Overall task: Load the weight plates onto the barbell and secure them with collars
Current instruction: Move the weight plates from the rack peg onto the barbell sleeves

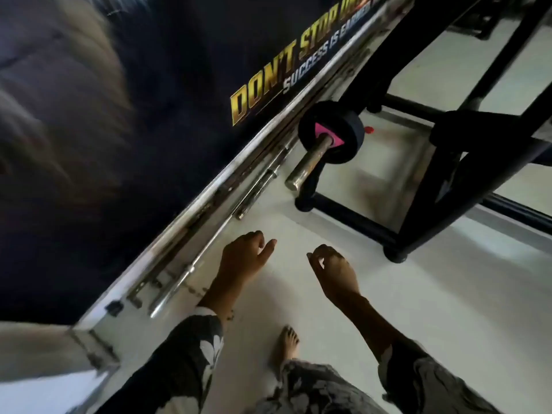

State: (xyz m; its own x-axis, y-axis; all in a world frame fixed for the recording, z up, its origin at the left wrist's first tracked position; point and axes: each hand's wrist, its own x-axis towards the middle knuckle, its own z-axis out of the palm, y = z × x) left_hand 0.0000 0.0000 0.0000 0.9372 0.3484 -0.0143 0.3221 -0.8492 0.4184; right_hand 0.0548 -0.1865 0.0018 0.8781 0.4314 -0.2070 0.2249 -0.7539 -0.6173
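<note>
Barbell sleeve [309,161] projects from the black rack [418,180], carrying black weight plates [349,130] with a pink piece [327,135] on their outer face, possibly a collar. Left hand [243,253] and right hand [333,265] hang apart from the bar, fingers loosely curled, holding nothing. Plates judged heavy and rigid: grip at the rim, both hands.

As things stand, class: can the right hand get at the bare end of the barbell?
Probably yes. The right hand holds nothing, and nothing stands between it and the barbell end, which juts out bare past the black plates.
</note>
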